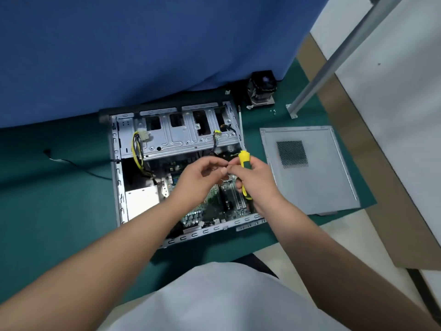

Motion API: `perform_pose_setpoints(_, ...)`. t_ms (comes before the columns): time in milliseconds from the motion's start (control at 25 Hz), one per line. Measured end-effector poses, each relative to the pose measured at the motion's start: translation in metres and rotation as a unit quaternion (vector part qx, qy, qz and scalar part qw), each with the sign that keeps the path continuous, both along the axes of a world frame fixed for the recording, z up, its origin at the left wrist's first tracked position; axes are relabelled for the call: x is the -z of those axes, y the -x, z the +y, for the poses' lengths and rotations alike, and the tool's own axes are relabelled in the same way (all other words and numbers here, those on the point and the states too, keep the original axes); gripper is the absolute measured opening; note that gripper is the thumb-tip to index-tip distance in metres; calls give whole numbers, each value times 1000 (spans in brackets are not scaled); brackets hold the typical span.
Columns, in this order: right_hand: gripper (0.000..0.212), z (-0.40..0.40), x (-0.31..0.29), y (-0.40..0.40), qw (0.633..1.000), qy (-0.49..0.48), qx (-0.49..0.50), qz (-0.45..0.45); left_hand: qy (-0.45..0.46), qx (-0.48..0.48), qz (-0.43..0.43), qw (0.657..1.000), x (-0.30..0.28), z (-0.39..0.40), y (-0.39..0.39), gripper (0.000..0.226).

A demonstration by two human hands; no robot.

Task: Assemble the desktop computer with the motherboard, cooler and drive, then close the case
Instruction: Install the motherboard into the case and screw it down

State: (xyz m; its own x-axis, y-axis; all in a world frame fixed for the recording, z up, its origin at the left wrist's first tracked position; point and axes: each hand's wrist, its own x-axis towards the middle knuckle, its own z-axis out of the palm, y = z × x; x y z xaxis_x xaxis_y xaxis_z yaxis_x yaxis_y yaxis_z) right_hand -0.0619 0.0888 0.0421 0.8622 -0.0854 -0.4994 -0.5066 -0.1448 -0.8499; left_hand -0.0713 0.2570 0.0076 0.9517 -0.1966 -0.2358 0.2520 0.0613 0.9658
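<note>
Blue curtain (143, 48) hangs behind a green surface (47, 187). Open computer case (114, 177) lies on its side mid-surface, open face up, long axis running near-to-far, drive cage (181, 137) at the far end. Motherboard (214, 206) sits flat inside the case, toward the near right part. Grey side panel (310, 182) lies flat on the surface just right of the case, vent grid up. Cooler (261, 88) stands on the surface beyond the case's far right corner, well apart from both hands. Both forearms reach forward from the bottom edge and meet above the motherboard. Right hand (257, 180) has its fingers curled round the yellow-green handle of a screwdriver (244, 163); shaft points away and slightly left, over the case's right wall, tip at the far end. Left hand (195, 180) is loosely curled, fingertips brought against the right hand's fingertips; cannot tell whether they pinch anything small. Black cable (78, 166) trails on the surface left of the case. Few small screws (273, 112) lie near the cooler.
</note>
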Motion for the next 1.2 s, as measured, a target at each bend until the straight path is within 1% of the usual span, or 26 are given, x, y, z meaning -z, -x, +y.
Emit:
perform_pose_setpoints(120,24,3,-3,10,996,-69,-44,42,60,11,45,997,5,19,16,13)
perform_pose_setpoints(240,24,4,-5,19,989,-57,-116,71,116,38,99,988,13,35,29,22)
perform_pose_setpoints(320,25,7,-4,23,985,-62,-139,83,177,44,153,971,15,42,34,21)
perform_pose_setpoints(400,25,13,-3,25,984,-61,-150,78,208,33,190,959,15,45,38,16)
perform_pose_setpoints(440,25,16,-3,25,984,-49,-159,72,219,9,205,954,13,44,39,11)
perform_pose_setpoints(480,25,20,-3,25,982,-33,-171,70,238,-36,220,945,10,43,38,7)
perform_pose_setpoints(520,28,22,-3,25,979,-17,-188,77,273,-99,240,926,9,43,36,4)
perform_pose_setpoints(560,33,23,-4,24,973,0,-214,91,318,-165,258,897,8,43,32,4)
perform_pose_setpoints(600,37,23,-5,24,962,17,-250,106,358,-219,265,868,7,45,28,4)
perform_pose_setpoints(640,37,22,-6,24,948,37,-295,117,384,-258,263,847,5,47,25,5)
perform_pose_setpoints(680,34,20,-8,25,933,55,-334,120,398,-280,258,835,4,49,24,5)
perform_pose_setpoints(720,32,17,-10,24,926,65,-352,118,404,-292,252,829,4,51,23,5)
perform_pose_setpoints(760,33,12,-13,23,931,63,-344,109,409,-301,246,825,3,52,24,5)
perform_pose_setpoints(800,36,8,-16,20,945,51,-308,93,414,-308,242,822,3,54,25,5)
perform_pose_setpoints(840,39,2,-20,18,966,21,-247,74,419,-314,239,818,3,55,27,5)
perform_pose_setpoints(880,40,-2,-22,16,984,-30,-167,57,424,-317,237,814,3,57,29,6)
perform_pose_setpoints(920,38,-6,-24,14,992,-88,-80,41,429,-319,236,811,3,57,30,6)
perform_pose_setpoints(960,36,-8,-25,14,990,-136,-4,22,435,-318,235,809,3,58,31,6)
perform_pose_setpoints(1000,35,-8,-25,16,985,-162,53,1,442,-317,235,806,3,58,32,7)
perform_pose_setpoints(1080,35,-6,-21,21,978,-175,112,-33,456,-312,239,798,3,57,33,8)
perform_pose_setpoints(1200,32,-2,-20,30,976,-177,124,-43,466,-310,250,790,2,56,36,9)
